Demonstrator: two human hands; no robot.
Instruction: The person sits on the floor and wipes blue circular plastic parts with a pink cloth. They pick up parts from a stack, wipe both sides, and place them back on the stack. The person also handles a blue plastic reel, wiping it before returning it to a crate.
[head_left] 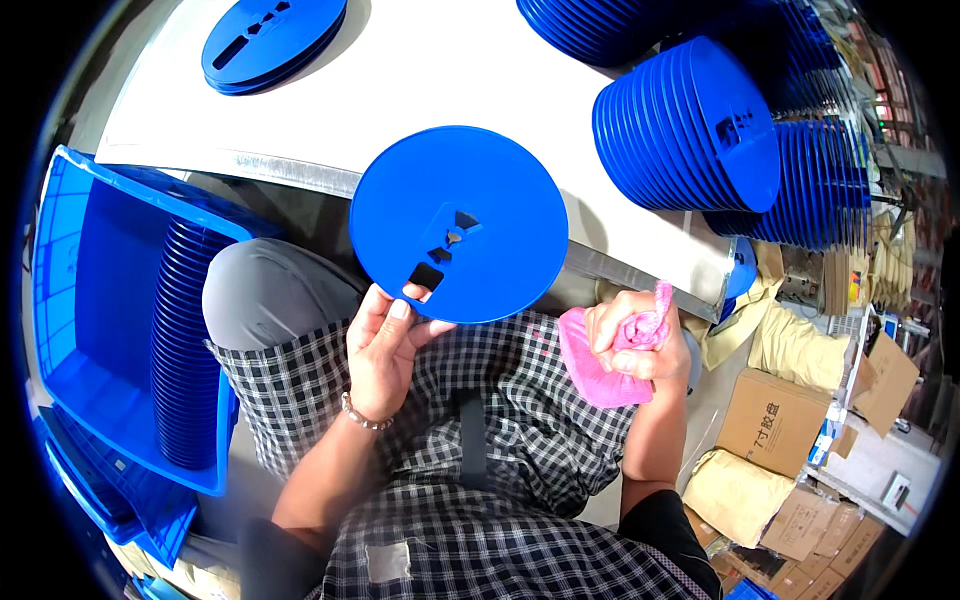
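A round blue plastic reel disc (510, 220), with cut-outs at its centre and a slot toward its lower edge, is held up over my lap. My left hand (385, 345) grips it at the lower left rim, a fingertip showing through the slot. To the right, apart from the disc, my right hand (635, 335) is closed around a bunched pink cloth (600, 370). Part of the cloth hangs below the fist and a twisted end sticks up above it.
The white table (440, 80) carries a few flat blue discs (275, 40) at far left and a leaning stack of blue reels (690, 125) at right. A blue crate (110, 270) on my left holds a row of reels (185, 340). Cardboard boxes (770, 420) and sacks (735, 495) lie at lower right.
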